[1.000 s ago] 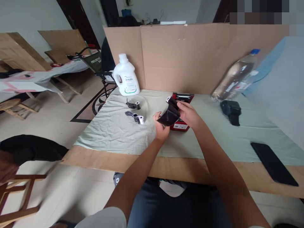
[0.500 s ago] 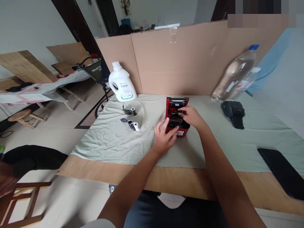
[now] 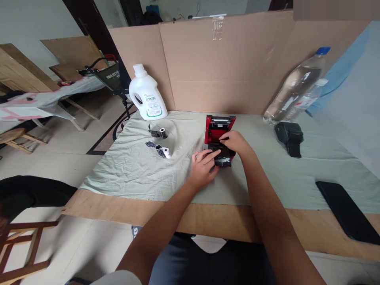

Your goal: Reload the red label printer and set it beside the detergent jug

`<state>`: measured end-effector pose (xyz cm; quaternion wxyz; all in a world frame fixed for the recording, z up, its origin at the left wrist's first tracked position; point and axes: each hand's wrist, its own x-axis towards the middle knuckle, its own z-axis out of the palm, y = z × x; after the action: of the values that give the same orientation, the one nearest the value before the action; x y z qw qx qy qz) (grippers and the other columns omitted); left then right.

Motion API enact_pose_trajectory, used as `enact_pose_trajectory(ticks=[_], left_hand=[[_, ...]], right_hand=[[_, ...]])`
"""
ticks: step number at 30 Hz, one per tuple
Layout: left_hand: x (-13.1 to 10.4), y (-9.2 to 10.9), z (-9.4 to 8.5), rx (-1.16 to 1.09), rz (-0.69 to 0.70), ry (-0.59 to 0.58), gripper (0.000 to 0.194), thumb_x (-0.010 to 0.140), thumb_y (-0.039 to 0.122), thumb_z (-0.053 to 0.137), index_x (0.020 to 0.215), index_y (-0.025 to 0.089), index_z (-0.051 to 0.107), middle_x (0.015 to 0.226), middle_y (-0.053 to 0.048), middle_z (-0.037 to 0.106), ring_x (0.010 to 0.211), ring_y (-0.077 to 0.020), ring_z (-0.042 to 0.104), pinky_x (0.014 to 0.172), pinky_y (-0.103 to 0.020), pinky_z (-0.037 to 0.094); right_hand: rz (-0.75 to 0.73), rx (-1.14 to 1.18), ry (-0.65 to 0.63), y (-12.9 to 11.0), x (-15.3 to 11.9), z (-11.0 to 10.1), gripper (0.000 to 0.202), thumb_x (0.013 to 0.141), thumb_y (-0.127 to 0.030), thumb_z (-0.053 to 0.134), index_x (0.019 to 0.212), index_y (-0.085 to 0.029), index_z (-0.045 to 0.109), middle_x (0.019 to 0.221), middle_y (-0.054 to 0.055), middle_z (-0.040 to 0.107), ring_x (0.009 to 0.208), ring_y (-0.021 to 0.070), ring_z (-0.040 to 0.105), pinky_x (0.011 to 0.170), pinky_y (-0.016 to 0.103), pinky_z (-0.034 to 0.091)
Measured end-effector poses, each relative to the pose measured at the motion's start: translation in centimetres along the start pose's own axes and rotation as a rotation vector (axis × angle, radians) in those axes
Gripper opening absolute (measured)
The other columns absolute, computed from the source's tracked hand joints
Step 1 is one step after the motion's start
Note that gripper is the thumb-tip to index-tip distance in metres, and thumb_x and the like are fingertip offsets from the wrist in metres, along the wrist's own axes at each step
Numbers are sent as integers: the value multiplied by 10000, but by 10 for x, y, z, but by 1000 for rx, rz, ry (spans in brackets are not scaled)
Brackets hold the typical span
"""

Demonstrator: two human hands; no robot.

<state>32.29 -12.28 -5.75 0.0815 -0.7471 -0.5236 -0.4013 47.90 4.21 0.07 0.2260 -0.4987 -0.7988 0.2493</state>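
Note:
A small red and black printer (image 3: 208, 132) stands on the cloth with its lid tipped up at the back. A shiny black strip (image 3: 223, 160), seemingly printed paper from a roll, lies over its front edge. My left hand (image 3: 203, 168) grips the printer's front left, one finger stretched across the strip. My right hand (image 3: 237, 143) reaches in from the right, fingers bent together at the strip's inner end; its fingertips are partly hidden. To the left lie a partly unrolled paper roll (image 3: 162, 133) with black print and another pair of small rolls (image 3: 166, 152).
A white detergent bottle (image 3: 148, 97) stands back left before a cardboard screen (image 3: 219, 67). Back right are a large water bottle (image 3: 292, 91) and a smaller bottle (image 3: 305, 99). A black device (image 3: 289, 136) and a black phone (image 3: 347, 209) lie right. Another person's dark sleeve (image 3: 35, 194) shows left.
The dark roll piece my right hand held above the compartment has gone down, and a black strip now hangs over the printer's front. My right hand has shifted slightly. The view tilted down.

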Motion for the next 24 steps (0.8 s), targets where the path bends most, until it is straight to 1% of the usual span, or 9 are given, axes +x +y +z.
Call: enact_pose_trajectory(ticks=[3,5,8,12,15,18,20,22,24], left_hand=[[0,1,0,-5,18,28,133,975,213,656,1018,257,774,1411,-45,763,1287,-304,653,1039,-516,436],[-1,0,1,-8,28,41,145,969,217,657,1041,259,776,1408,-55,764,1280,-306,653,1034,-513,449],[-2,-2,3,-24,46,63,132,957,216,659,1002,255,776,1389,-61,772,1257,-306,659,1028,-516,468],[-2,-4,3,-44,39,33,146,945,197,650,962,255,783,1366,-69,782,1231,-297,667,1030,-520,485],[-2,-5,2,-54,44,31,152,937,177,649,945,250,781,1359,-66,786,1231,-290,666,1035,-516,484],[-2,-7,1,-63,67,71,154,928,161,647,927,248,774,1349,-53,792,1218,-284,669,1021,-509,483],[-2,-7,1,-57,73,81,159,932,167,641,940,249,778,1344,-52,795,1210,-286,672,1009,-507,485],[-2,-7,1,-49,65,72,162,944,186,637,967,249,785,1342,-55,795,1208,-289,674,1006,-508,489],[-2,-5,0,-46,51,62,168,963,215,634,1010,249,791,1353,-57,791,1211,-291,673,1011,-507,495]], right_hand=[[20,182,81,4,-1,2,186,841,-237,661,814,-226,845,934,50,846,973,264,772,972,381,566],[53,313,222,9,-1,2,207,849,-311,638,850,-211,819,942,62,832,940,254,754,961,387,571],[90,464,427,18,-2,-1,365,849,-426,639,1101,-209,789,1184,92,803,1007,256,724,974,415,571],[10,683,370,18,-2,-8,679,838,-570,723,1460,-310,639,1551,79,635,1336,284,621,1023,399,550],[13,735,352,14,-2,-12,615,831,-602,733,1364,-300,680,1421,74,704,1249,280,647,1007,400,551],[8,696,369,14,-3,-9,323,856,-543,651,999,-257,699,1114,66,742,1103,257,666,1024,406,537],[-3,661,405,17,-4,-1,201,827,-450,612,852,-251,610,1070,66,703,1124,252,655,1068,405,514],[-1,658,445,20,-6,10,194,766,-373,590,921,-255,590,1176,69,676,1218,253,631,1105,403,498],[31,718,433,23,-10,23,409,717,-344,569,1119,-276,591,1312,67,656,1301,253,606,1119,409,503]])
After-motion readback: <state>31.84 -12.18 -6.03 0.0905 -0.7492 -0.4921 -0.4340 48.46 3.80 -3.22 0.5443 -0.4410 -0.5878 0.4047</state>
